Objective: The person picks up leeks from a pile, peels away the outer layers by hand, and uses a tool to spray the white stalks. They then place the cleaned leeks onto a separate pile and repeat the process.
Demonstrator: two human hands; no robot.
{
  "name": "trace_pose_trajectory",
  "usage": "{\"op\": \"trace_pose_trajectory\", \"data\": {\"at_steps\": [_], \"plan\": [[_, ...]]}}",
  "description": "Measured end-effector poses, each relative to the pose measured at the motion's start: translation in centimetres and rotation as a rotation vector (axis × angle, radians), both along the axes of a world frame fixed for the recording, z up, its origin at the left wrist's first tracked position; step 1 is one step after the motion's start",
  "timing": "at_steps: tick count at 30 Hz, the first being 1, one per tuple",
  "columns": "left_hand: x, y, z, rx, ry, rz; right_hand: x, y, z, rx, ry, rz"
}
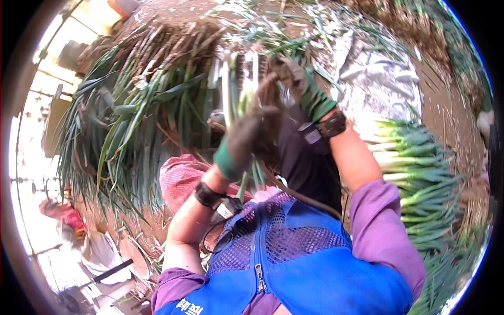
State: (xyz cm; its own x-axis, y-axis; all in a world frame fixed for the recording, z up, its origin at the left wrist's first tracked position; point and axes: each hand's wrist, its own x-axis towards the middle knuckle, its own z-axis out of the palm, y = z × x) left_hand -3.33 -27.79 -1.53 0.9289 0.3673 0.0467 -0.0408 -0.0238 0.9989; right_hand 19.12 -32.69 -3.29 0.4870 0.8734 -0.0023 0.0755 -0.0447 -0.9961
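Stalk-handling step, likely. Brown-and-green gloved left hand [244, 139], matching right hand [300, 86]: both blurred, can't tell if pinching. Long white-and-green onion stalks [226, 94] just beyond left hand. Next move needs steady grip.

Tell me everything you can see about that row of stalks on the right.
The row of stalks lies beside the purple right sleeve, which hides part of it. White bases point inward, shading to long green leaves pointing away. The stalks look fresh and closely packed, touching one another. Neither the left hand nor the right hand touches them.
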Motion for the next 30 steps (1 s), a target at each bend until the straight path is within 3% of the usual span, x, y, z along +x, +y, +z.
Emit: {"op": "trace_pose_trajectory", "data": {"at_steps": [2,3,4,6,8,9,10,12,13,14,15,19,21,23,24,26,27,30], "plan": [[-0.5,0.2,-0.9,-0.111,0.018,-0.021,-1.6,3.7,-1.6,0.137,0.312,-0.049],[-0.8,0.1,-1.2,-0.401,0.04,-0.017,-2.4,5.5,-2.3,0.21,0.463,-0.078],[-1.1,0.5,-0.8,-0.359,0.022,0.011,-2.1,6.3,-2.0,0.003,0.335,-0.054],[-1.5,1.3,-0.8,-0.175,-0.001,0.085,-4.0,7.6,-2.4,0.069,0.343,-0.042],[-1.9,2.5,-2.1,-0.202,0.009,0.063,-4.8,10.6,-7.2,0.117,0.754,0.165],[-2.0,2.8,-2.8,-0.19,0.003,0.063,-5.0,11.5,-8.3,0.0,1.008,0.284],[-2.3,3.1,-3.1,-0.22,-0.003,0.034,-5.8,11.7,-7.4,-0.062,1.048,0.197],[-2.8,3.3,-3.0,-0.246,0.01,-0.042,-5.9,14.3,-11.2,0.007,0.85,0.353],[-3.0,3.3,-2.8,-0.298,0.034,-0.088,-6.2,14.7,-12.1,0.032,1.178,0.261],[-3.4,3.5,-3.4,-0.388,0.112,-0.106,-5.4,15.0,-12.7,0.067,1.21,0.312],[-3.6,3.8,-3.7,-0.399,0.123,-0.049,-5.5,14.9,-11.2,0.047,1.259,0.155],[-3.7,5.6,-3.3,-0.309,0.128,0.045,-2.9,14.8,-10.4,0.069,1.176,-0.067],[-3.2,5.6,-5.9,-0.113,0.049,0.044,-2.2,14.0,-12.7,0.139,1.056,0.15],[-2.6,5.5,-7.7,-0.4,0.093,0.097,-2.4,14.0,-11.9,-0.082,1.092,0.158],[-2.2,5.4,-6.0,-0.388,0.096,0.193,-1.2,14.2,-16.9,0.07,0.503,0.249],[-1.9,6.0,-5.5,-0.305,0.088,0.317,0.3,14.4,-20.9,0.137,0.134,0.287],[-1.6,6.0,-5.0,-0.403,0.091,0.356,0.4,14.3,-19.1,0.066,0.363,0.248],[-1.9,6.3,-5.2,-0.272,0.15,0.342,-0.8,14.6,-15.5,-0.037,1.01,0.189]]}}
